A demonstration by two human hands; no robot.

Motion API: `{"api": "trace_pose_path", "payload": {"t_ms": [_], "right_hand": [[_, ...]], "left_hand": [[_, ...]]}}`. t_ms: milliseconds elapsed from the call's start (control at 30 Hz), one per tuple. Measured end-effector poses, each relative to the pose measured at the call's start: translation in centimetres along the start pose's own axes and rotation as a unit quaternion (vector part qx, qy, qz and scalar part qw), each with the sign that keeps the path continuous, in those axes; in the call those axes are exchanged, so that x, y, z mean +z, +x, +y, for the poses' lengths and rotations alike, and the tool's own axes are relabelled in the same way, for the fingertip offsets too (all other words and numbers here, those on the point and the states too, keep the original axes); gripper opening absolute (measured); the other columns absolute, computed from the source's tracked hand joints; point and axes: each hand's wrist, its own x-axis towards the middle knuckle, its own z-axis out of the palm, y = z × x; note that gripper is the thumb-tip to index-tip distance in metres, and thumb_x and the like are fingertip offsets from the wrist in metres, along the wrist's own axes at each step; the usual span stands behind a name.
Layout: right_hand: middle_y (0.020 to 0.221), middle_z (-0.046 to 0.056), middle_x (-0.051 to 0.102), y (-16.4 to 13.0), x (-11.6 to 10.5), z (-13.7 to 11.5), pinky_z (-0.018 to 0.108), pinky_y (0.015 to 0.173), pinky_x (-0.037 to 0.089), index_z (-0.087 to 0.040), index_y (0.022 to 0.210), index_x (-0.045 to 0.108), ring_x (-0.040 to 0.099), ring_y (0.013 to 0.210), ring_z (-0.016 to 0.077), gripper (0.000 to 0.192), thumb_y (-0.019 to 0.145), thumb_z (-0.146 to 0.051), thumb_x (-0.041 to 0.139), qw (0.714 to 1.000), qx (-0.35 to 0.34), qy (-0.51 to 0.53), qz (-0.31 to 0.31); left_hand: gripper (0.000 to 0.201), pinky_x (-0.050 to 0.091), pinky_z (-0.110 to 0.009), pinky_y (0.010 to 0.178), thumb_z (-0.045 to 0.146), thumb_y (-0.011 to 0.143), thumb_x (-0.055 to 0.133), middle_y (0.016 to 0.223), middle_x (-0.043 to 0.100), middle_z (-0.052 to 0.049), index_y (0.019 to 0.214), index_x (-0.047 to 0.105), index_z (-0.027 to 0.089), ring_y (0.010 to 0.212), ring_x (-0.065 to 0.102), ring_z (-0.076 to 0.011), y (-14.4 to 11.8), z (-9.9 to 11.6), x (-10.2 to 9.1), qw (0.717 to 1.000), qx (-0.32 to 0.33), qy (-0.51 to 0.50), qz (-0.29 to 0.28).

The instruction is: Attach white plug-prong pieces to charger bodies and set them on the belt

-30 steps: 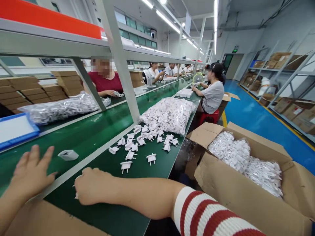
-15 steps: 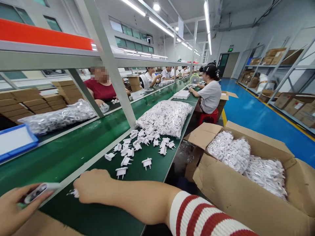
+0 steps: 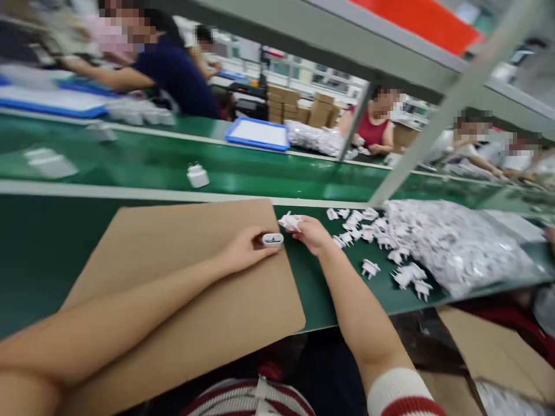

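Left hand (image 3: 245,251) has carried the white charger body (image 3: 273,239) off the belt onto the cardboard sheet (image 3: 182,277), gripping it. Right hand (image 3: 310,232) at its 3 o'clock, closed on a plug insert (image 3: 289,222); both parts now nearly touching, loose inserts (image 3: 390,254) further at 3 o'clock

Our left hand (image 3: 245,251) and forearm are bare. Our right hand (image 3: 313,234) is bare too, with a white ribbed sleeve (image 3: 401,393) banded in red; our top (image 3: 247,398) shows matching stripes.
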Motion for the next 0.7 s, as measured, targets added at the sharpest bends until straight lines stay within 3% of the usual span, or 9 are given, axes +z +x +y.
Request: {"api": "trace_pose_path", "payload": {"t_ms": [67, 167, 267, 367, 433, 567, 700], "right_hand": [[0.089, 0.006, 0.078, 0.0, 0.4, -0.2, 0.02, 0.061, 0.047, -0.017, 0.09, 0.076, 0.07, 0.076, 0.0136, 0.021, 0.071, -0.022, 0.067, 0.999, 0.01, 0.026, -0.032], [0.084, 0.005, 0.077, -0.7, 1.2, -0.2, 0.023, 0.064, 0.049, -0.018, 0.088, 0.075, 0.069, 0.077, 0.0159, 0.029, 0.064, -0.033, 0.078, 0.999, -0.024, -0.007, -0.03], [0.088, 0.005, 0.075, -1.7, 2.0, -0.1, 0.031, 0.077, 0.054, -0.019, 0.086, 0.076, 0.069, 0.083, 0.0193, 0.031, 0.062, -0.037, 0.084, 0.99, -0.123, -0.071, -0.014], [0.094, 0.005, 0.074, -2.5, 2.6, -0.2, 0.035, 0.083, 0.054, -0.022, 0.083, 0.076, 0.067, 0.087, 0.0203, 0.018, 0.071, -0.034, 0.08, 0.954, -0.238, -0.182, -0.013], [0.094, 0.005, 0.072, -2.8, 2.8, -0.4, 0.035, 0.081, 0.053, -0.023, 0.086, 0.077, 0.065, 0.085, 0.0191, 0.013, 0.076, -0.031, 0.077, 0.934, -0.277, -0.227, -0.003], [0.101, 0.005, 0.073, -2.7, 2.6, -0.5, 0.033, 0.075, 0.054, -0.023, 0.107, 0.074, 0.061, 0.077, 0.0155, 0.034, 0.074, -0.033, 0.077, 0.961, -0.232, -0.149, 0.019], [0.092, 0.003, 0.074, -2.6, 2.1, -1.0, 0.036, 0.079, 0.056, -0.022, 0.106, 0.072, 0.065, 0.079, 0.0167, 0.042, 0.068, -0.036, 0.083, 0.987, -0.147, -0.061, -0.015]], "left_hand": [[0.046, 0.057, -0.041, 0.089, 0.055, 0.081, 0.073, 0.108, 0.073, -0.01, 0.11, 0.072, 0.018, 0.096, 0.069, -0.0269, 0.0, -0.1, -0.2, 0.999, 0.014, -0.031, 0.014], [0.037, 0.056, -0.036, 0.082, 0.05, 0.08, 0.075, 0.098, 0.071, -0.007, 0.1, 0.072, 0.019, 0.089, 0.068, -0.0238, -0.4, -0.1, -0.5, 0.998, 0.045, -0.046, 0.025], [0.036, 0.052, -0.032, 0.072, 0.054, 0.081, 0.075, 0.086, 0.068, -0.004, 0.088, 0.069, 0.019, 0.081, 0.065, -0.0208, -0.7, 0.0, -0.6, 0.998, 0.045, -0.038, 0.033], [0.042, 0.046, -0.03, 0.065, 0.058, 0.081, 0.074, 0.077, 0.062, -0.003, 0.076, 0.063, 0.018, 0.073, 0.06, -0.0189, -0.6, -0.1, -0.6, 0.998, 0.035, -0.021, 0.039], [0.041, 0.045, -0.03, 0.066, 0.057, 0.081, 0.074, 0.078, 0.062, -0.003, 0.076, 0.063, 0.018, 0.074, 0.06, -0.0193, -0.4, -0.2, -0.6, 0.998, 0.043, -0.02, 0.042], [0.033, 0.047, -0.032, 0.072, 0.049, 0.082, 0.076, 0.087, 0.068, -0.005, 0.091, 0.071, 0.018, 0.083, 0.064, -0.022, -0.3, -0.5, -0.6, 0.997, 0.062, -0.03, 0.038], [0.032, 0.048, -0.032, 0.075, 0.047, 0.082, 0.076, 0.092, 0.071, -0.006, 0.096, 0.072, 0.018, 0.087, 0.065, -0.0228, -0.4, -0.7, -0.5, 0.997, 0.06, -0.022, 0.036]]}}
